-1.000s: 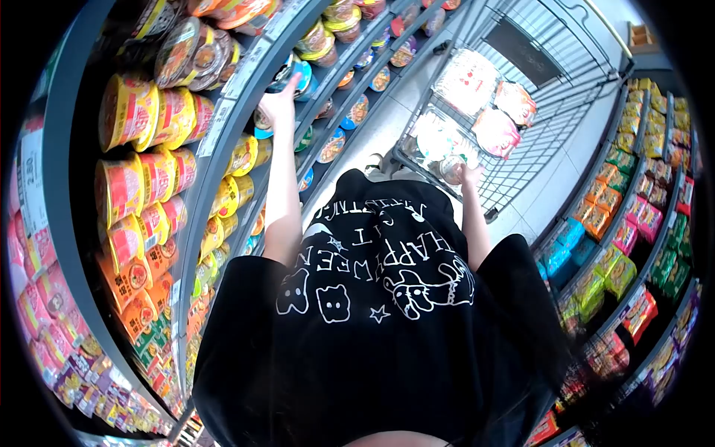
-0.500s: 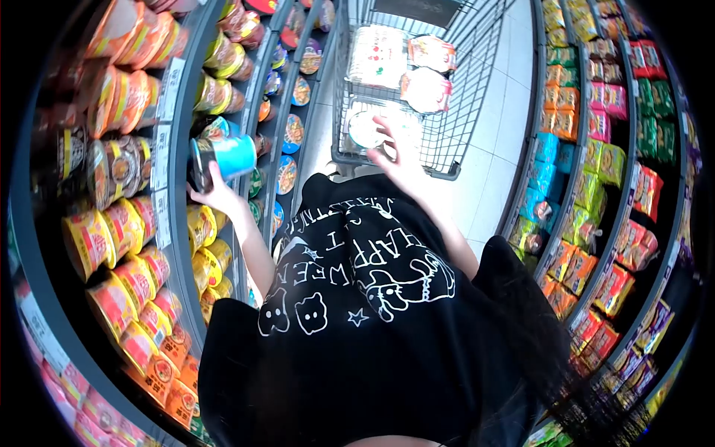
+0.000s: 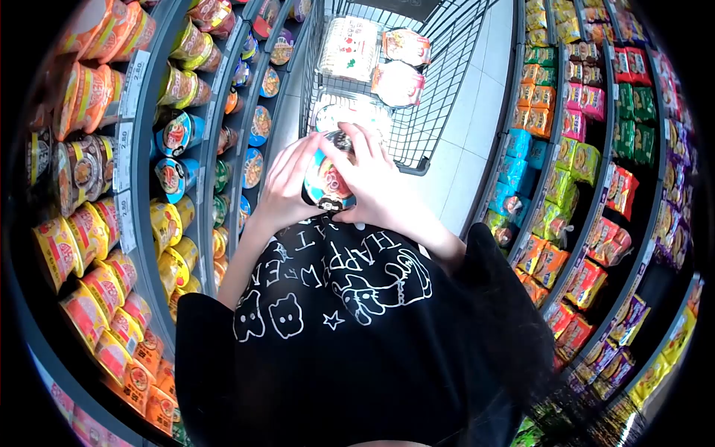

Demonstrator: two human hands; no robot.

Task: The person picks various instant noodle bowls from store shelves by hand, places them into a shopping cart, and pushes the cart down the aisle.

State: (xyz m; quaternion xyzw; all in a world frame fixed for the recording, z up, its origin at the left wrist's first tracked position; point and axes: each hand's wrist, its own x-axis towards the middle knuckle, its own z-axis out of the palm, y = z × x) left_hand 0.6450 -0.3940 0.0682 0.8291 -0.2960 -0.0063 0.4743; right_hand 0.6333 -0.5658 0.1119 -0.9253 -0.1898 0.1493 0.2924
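Close to my chest, a blue noodle cup (image 3: pixel 328 181) is held between both hands, its printed lid facing up toward me. My left hand (image 3: pixel 287 186) wraps the cup's left side. On its right side, my right hand (image 3: pixel 372 175) is curled with the fingers over the far edge. Just beyond the hands stands a metal shopping cart (image 3: pixel 439 82). Inside it lie a large white package (image 3: pixel 348 48), two round packs (image 3: pixel 406 48) and a glare-lit pack (image 3: pixel 350 112) nearest me.
Shelves (image 3: pixel 141 149) of stacked noodle cups rise on the left, with blue cups (image 3: pixel 176 179) at mid height. Along the right run shelves (image 3: pixel 547 201) of colourful bagged noodles. Pale floor tiles (image 3: pixel 465 149) show beside the cart.
My left hand took the blue cup from the left shelf and brought it to the middle. My right hand left the cart and closed on the cup too. The view has shifted.
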